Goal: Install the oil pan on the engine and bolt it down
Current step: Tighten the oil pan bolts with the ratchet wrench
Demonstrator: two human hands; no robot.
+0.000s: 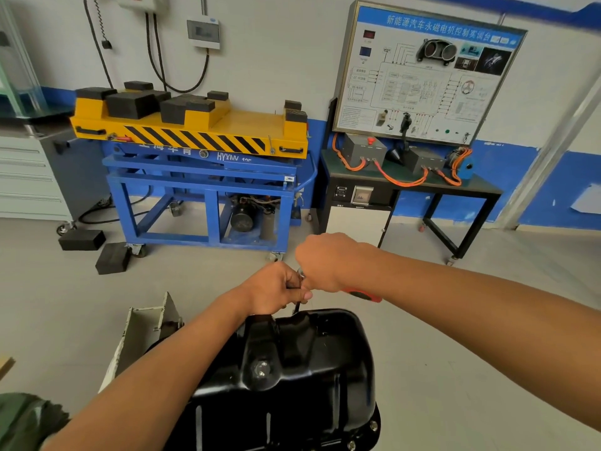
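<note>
Head view of the work. The black oil pan point(292, 369) is seen low in the middle of the frame, its bottom facing upward and its drain plug point(261, 369) turned toward the camera; what carries it is hidden beneath it. Two bolts point(374, 426) are seen on the flange at its near right corner. A ratchet point(364, 294) with a red handle is held over the far edge of the pan. The grip of the right hand point(325, 262) is closed around the handle, whose red end shows below the wrist. The grip of the left hand point(276, 288) is closed around the dark shaft point(296, 307) just under the metal head, and the shaft is pointed down at the far rim of the pan. The two hands are touching. A white metal bracket point(146, 327) is seen just left of the pan. Well behind, against the wall, a blue and yellow lift cart point(195, 135) is placed beside a training board point(422, 76) on its table point(481, 190). Two black rubber blocks point(112, 258) are left on the floor point(455, 320) near the cart.
</note>
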